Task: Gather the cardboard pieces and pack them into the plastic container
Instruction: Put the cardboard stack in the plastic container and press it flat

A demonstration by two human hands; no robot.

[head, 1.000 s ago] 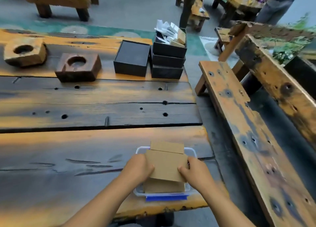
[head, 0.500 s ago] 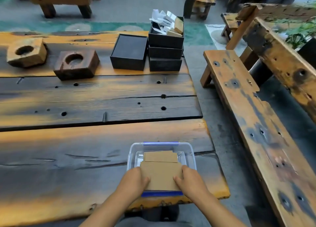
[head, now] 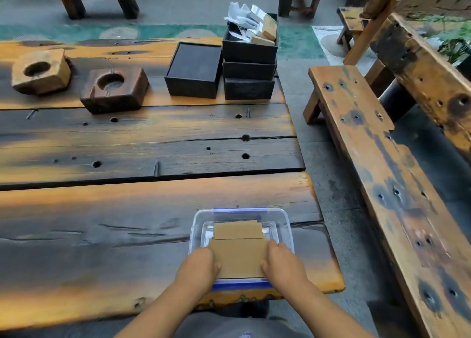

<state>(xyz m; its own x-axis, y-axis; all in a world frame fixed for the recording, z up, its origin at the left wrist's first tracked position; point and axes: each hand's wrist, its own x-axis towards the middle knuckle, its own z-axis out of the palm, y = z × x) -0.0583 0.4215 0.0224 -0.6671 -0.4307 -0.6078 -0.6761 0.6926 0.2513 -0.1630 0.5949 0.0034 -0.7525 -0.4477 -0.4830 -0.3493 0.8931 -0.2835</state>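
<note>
A clear rectangular plastic container with blue clips [head: 285, 225] sits at the near right corner of a weathered orange-and-black plank tabletop [head: 127, 210], its near end close to the tabletop's near edge. Two bare hands reach in from the near edge. The left hand [head: 197, 267] and the right hand [head: 281, 265] press in on opposite sides of a flat brown cardboard piece [head: 239, 257], each grip closed on its edge, holding it over the near half of the container. A second, narrower brown cardboard piece [head: 238, 229] lies inside the container just beyond it, partly tucked under the held one.

Along the far edge of the tabletop, from left to right, stand a pale wooden block with a round hollow [head: 40, 71], a dark brown wooden block with a round hollow [head: 114, 89], a low black box [head: 193, 70], and a stack of three black boxes [head: 249, 70] near the far right corner. The top box of the stack holds crumpled white paper and small tan cartons [head: 251, 23]. A worn wooden bench [head: 382, 172] stands beyond the tabletop's right edge.
</note>
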